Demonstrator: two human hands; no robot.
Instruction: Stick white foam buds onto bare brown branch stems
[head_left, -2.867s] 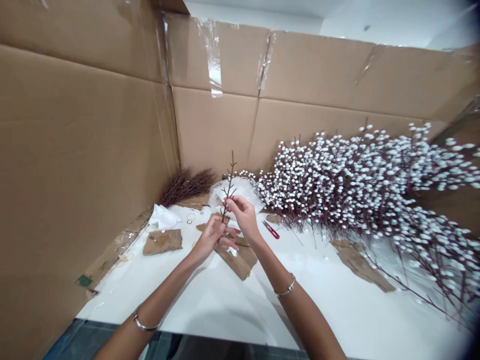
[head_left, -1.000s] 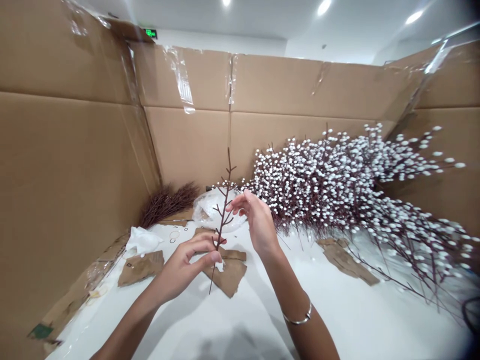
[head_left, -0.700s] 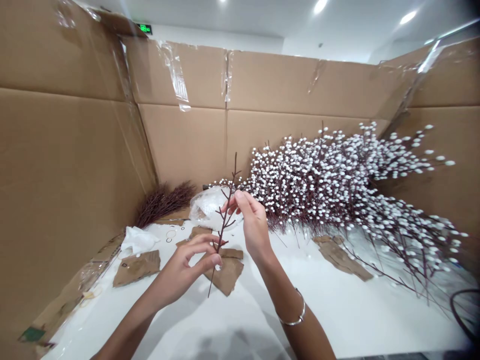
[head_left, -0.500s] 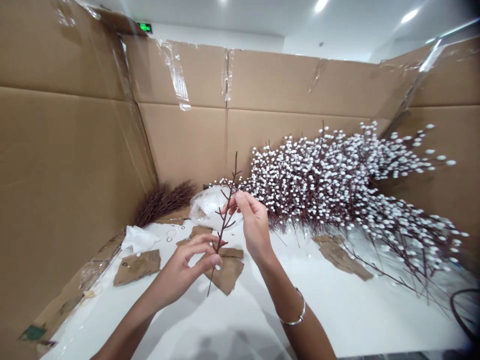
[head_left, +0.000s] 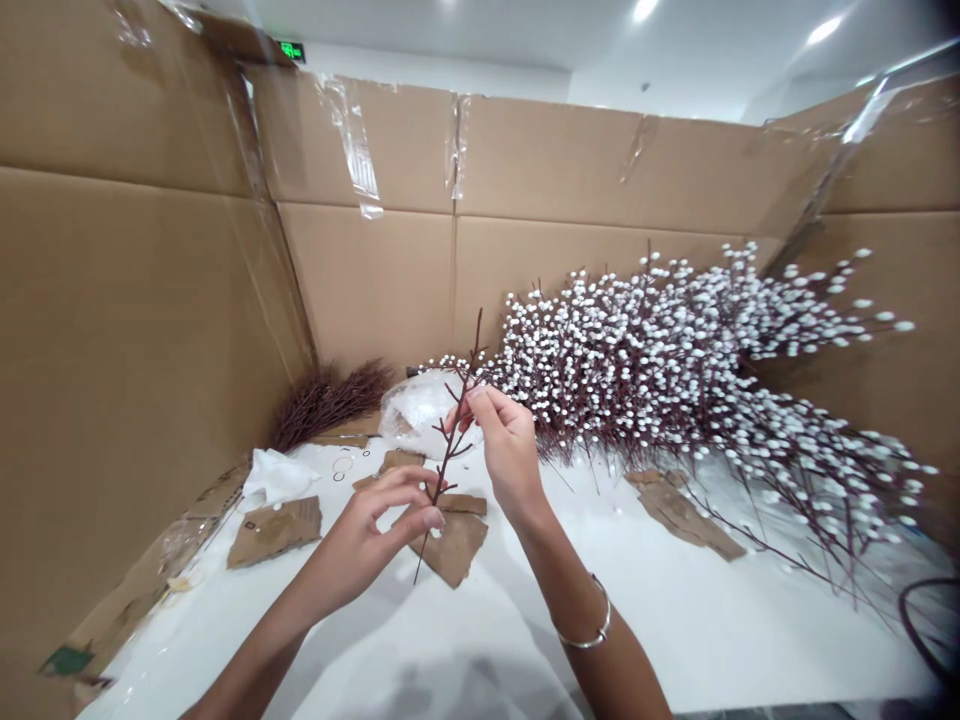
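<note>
A bare dark brown twig [head_left: 452, 437] with short side shoots stands tilted above the table, its tip leaning right. My left hand [head_left: 386, 520] pinches its lower stem between thumb and fingers. Higher up, my right hand [head_left: 504, 440] has its thumb and fingers closed at the twig's upper part; whether a small bud is between them cannot be made out. Behind the hands sits a clear plastic bag [head_left: 412, 408] with white contents. A large pile of branches with white buds [head_left: 637, 350] lies at the back right.
Bare brown twigs [head_left: 330, 400] are heaped at the back left. Cardboard scraps [head_left: 276, 530] and crumpled white material [head_left: 277, 477] lie on the white table [head_left: 600, 600]. Tall cardboard walls [head_left: 375, 280] enclose the back and sides. A black cable [head_left: 911, 625] curves at the right edge.
The twig's upper end has tilted slightly to the right. Both hands are in nearly the same place.
</note>
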